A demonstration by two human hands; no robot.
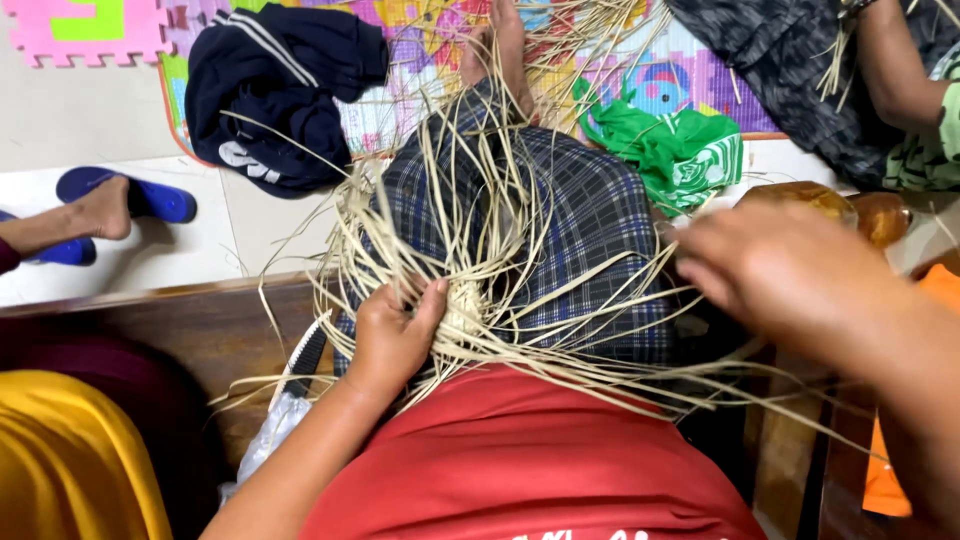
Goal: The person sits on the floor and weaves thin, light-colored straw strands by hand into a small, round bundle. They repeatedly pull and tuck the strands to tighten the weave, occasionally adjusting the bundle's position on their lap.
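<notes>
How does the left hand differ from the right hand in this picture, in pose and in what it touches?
The left hand is sharp in the picture and closed on the woven knot of the straw strips over the checked cloth; the right hand is blurred and lifted to the side.
The left hand presses the strips at their centre; whether the right hand grips any strip cannot be told.
Both are bare and belong to the person in the red shirt.
</notes>
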